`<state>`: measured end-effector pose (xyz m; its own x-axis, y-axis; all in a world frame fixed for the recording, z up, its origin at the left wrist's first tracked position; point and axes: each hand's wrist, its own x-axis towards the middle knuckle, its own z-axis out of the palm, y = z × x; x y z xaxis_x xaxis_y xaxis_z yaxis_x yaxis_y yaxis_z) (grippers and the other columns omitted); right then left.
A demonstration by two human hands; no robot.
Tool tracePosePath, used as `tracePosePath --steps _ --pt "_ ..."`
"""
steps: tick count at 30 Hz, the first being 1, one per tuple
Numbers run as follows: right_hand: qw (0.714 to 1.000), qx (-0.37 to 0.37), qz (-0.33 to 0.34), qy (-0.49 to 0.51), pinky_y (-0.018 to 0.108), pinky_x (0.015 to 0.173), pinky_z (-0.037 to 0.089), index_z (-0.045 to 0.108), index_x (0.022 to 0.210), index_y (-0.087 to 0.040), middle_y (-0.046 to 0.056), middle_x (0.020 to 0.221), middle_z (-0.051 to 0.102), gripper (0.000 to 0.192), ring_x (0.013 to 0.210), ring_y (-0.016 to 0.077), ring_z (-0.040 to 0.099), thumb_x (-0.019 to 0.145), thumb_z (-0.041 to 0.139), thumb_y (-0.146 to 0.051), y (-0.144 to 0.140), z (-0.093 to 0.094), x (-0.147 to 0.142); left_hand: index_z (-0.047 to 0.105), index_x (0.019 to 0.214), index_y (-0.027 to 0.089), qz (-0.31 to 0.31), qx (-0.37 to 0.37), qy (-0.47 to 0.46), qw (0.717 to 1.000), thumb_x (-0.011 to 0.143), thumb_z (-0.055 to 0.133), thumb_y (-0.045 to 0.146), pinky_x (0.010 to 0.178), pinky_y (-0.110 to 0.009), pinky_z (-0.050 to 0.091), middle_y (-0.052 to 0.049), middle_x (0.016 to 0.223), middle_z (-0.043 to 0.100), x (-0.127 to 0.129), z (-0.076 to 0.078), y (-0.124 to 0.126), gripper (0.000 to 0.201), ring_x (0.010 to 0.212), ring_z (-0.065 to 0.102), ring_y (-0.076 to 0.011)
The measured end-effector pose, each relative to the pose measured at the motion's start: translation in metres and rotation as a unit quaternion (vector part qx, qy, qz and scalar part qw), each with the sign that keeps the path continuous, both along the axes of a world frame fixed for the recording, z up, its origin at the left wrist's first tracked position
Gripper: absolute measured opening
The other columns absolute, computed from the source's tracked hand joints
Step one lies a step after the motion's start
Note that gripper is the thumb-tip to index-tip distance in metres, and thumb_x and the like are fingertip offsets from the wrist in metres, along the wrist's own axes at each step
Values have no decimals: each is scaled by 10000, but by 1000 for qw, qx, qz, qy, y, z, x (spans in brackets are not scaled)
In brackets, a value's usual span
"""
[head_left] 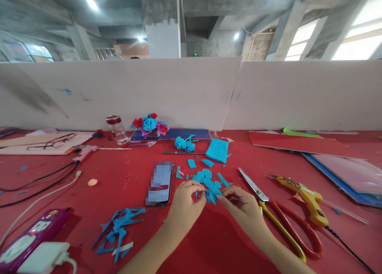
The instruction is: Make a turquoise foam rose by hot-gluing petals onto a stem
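Between both hands, low over the red table, is a small blue crepe paper piece (pixel 211 196) with pointed flaps. The fingers of my left hand (pixel 188 196) pinch its left edge. My right hand (pixel 243 206) has thumb and forefinger closed on its right side. Just beyond the fingers lies a pile of blue paper petals (pixel 205 175), with loose scraps around it. Close to my right hand rest large scissors (pixel 262 200), blades apart, with one yellow and one red handle. A phone (pixel 159 184) lies left of my left hand.
A yellow glue gun (pixel 304 198) lies at right with its cord. Blue paper strips (pixel 117 230) and a purple power strip (pixel 36 236) are at left. Behind stand a paper flower bunch (pixel 150 124), a glass jar (pixel 117 128) and a white partition (pixel 134 94); a folded blue sheet (pixel 217 150) lies nearer.
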<state>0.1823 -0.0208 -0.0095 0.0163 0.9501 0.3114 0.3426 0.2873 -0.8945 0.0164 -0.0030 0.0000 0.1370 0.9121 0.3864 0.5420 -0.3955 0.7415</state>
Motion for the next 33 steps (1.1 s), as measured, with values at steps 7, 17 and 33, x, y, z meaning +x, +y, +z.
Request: tracePosePath --steps 7,17,33 --pt "996 65 -7 60 235 594 519 632 877 -199 19 726 653 148 642 135 616 765 626 -295 -1 7 8 648 787 155 -28 96 239 966 766 475 26 795 -442 502 -110 1022 677 -5 -10 -3 217 893 599 -265" --pt "982 66 -103 143 218 490 476 663 747 -191 -1 583 624 145 517 111 553 704 681 -328 9 9 21 464 1051 155 -31 138 320 937 658 347 -114 613 -325 506 -55 714 617 -6 -12 -1 491 726 588 -235" --pt "960 63 -155 224 248 618 494 553 651 -200 -11 678 654 235 661 129 614 649 749 -329 13 8 30 570 953 173 -30 237 187 953 884 432 52 725 -365 518 -57 834 659 -13 -11 6 197 801 598 -207"
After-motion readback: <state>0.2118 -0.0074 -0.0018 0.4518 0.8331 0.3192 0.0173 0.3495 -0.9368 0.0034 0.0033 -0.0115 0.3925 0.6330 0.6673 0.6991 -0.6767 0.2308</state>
